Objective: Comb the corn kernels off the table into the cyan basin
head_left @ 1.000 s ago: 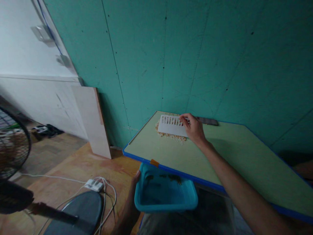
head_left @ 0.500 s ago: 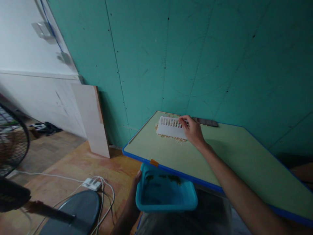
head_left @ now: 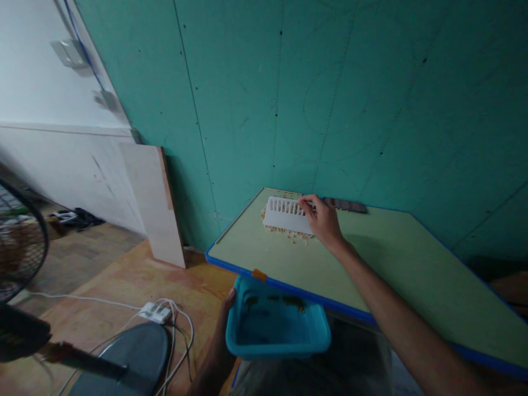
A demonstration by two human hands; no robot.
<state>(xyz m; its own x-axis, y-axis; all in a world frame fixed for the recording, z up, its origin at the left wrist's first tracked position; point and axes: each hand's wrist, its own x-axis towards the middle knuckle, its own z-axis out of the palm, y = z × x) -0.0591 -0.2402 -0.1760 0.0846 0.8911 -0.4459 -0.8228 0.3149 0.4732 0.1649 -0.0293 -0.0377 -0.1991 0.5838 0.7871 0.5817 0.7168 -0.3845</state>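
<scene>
My left hand (head_left: 227,324) grips the left rim of a blue plastic basin (head_left: 278,348), tilted toward me below the table's front edge. Some dark greenish bits stick to the basin's far inner wall. On the table, my right hand (head_left: 324,220) is closed at the right end of a white slotted plate (head_left: 286,221), its fingertips pinched near the last slots. That hand hides the plate's right end. Small yellowish grains (head_left: 284,230) lie around and under the plate, and show through the slots.
The pale green table (head_left: 256,250) has a blue edge with an orange tape patch (head_left: 259,275). Behind my right hand lies a dark flat object (head_left: 348,205) against the green wall (head_left: 247,99). On the left floor are a fan base (head_left: 124,352), a power strip (head_left: 154,312) and cables.
A few more grains show in front of the plate. Both hands keep nearly the same places, and the whole view has shifted slightly.
</scene>
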